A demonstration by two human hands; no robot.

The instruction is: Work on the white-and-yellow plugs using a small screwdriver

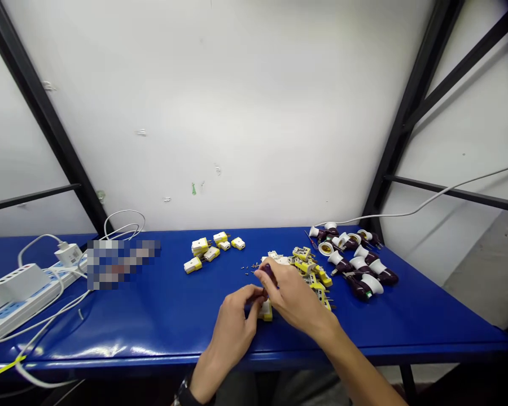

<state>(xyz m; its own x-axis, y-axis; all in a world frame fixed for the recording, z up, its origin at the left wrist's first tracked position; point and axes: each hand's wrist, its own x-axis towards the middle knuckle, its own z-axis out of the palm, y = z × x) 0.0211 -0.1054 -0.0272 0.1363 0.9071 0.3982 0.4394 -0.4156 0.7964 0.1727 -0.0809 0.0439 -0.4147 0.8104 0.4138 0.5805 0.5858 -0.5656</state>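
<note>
My left hand is closed on a small yellow and white plug resting on the blue table. My right hand is closed round a dark-handled screwdriver, held upright over that plug. Just behind my right hand lies a heap of yellow and white plug parts. A few tiny screws lie scattered left of the heap.
A group of finished yellow and white plugs lies further back. Several maroon and white lamp sockets sit at the right. A white power strip with cables lies at the left. Black frame bars rise at both sides.
</note>
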